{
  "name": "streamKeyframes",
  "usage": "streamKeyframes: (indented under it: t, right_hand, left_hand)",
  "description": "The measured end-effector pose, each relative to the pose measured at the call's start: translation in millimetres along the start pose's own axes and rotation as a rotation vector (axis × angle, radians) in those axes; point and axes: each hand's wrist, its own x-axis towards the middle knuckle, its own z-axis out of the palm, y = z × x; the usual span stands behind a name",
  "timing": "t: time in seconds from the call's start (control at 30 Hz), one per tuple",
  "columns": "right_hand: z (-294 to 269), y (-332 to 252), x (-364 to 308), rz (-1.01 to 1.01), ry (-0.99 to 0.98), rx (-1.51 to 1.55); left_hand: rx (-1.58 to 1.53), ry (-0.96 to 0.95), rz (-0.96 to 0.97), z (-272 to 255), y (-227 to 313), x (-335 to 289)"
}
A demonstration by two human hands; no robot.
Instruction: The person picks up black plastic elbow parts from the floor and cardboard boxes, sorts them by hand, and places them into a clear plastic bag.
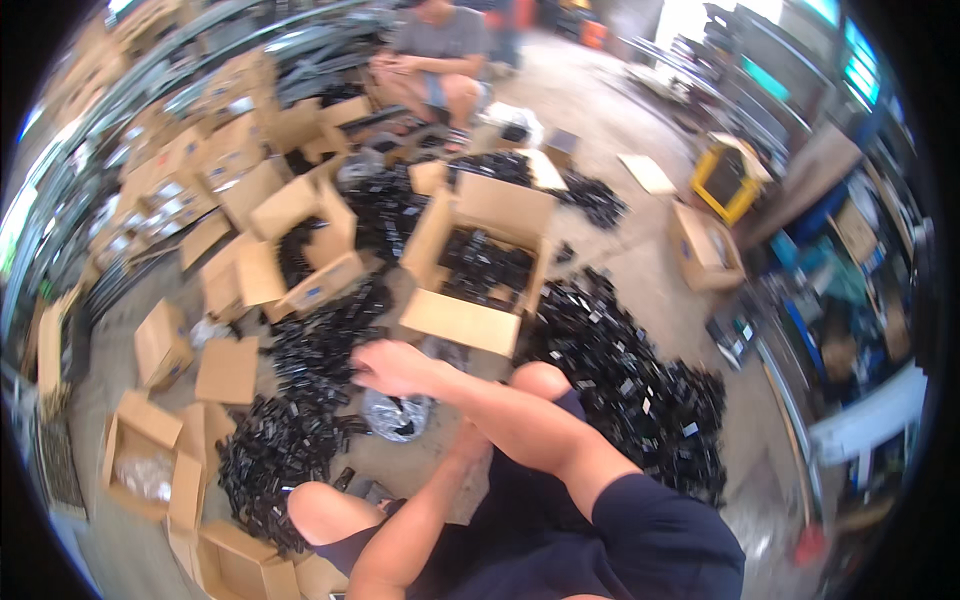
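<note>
My right hand reaches across to the left, over the edge of a heap of small black parts. Its fingers are blurred, and whether they hold anything does not show. Just below it on the floor lies a clear plastic bag with something dark in it. My left hand is between my knees, mostly hidden under my right forearm, so its fingers cannot be seen. Directly ahead stands an open cardboard box holding more black parts. A second, larger heap of black parts spreads out on the right.
Open cardboard boxes crowd the left side, one with clear plastic inside. Another person sits at the far side. To the right are a yellow-framed object, a cardboard box and a long pole.
</note>
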Motion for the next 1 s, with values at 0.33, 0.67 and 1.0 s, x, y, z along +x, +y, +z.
streamKeyframes:
  t: [0.33, 0.67, 1.0]
  right_hand:
    - [31.4, -31.8, -8.2, -0.144, -0.433, -0.196]
    - [41.6, -31.9, 3.0, -0.167, -0.475, -0.250]
    - [50.3, -30.8, 8.4, -0.171, -0.518, -0.221]
  left_hand:
    - [-0.467, -0.020, -0.205, -16.8, -37.7, 9.5]
    - [-0.447, 0.012, -0.139, -21.4, -45.9, 15.7]
    - [-0.285, 0.026, -0.281, -61.5, -100.4, 54.2]
